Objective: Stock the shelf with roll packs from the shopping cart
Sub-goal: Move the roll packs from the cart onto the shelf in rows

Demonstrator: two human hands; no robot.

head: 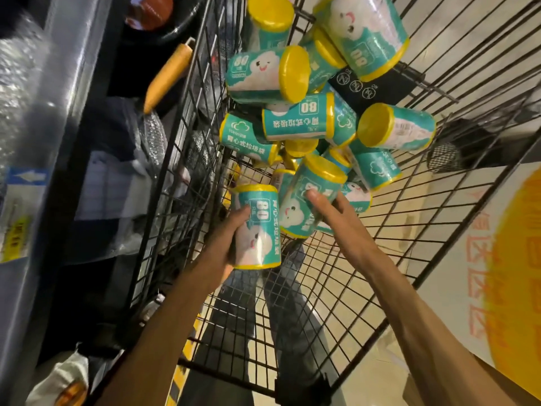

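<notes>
Our left hand gripped one upright pack; our right hand clasped another pack, tilted, beside it in the cart.

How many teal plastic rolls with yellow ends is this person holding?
2. The left hand grips one teal roll pack; the right hand grips a second teal pack beside it. More lie loose in the black wire cart, some probably hidden.
</notes>
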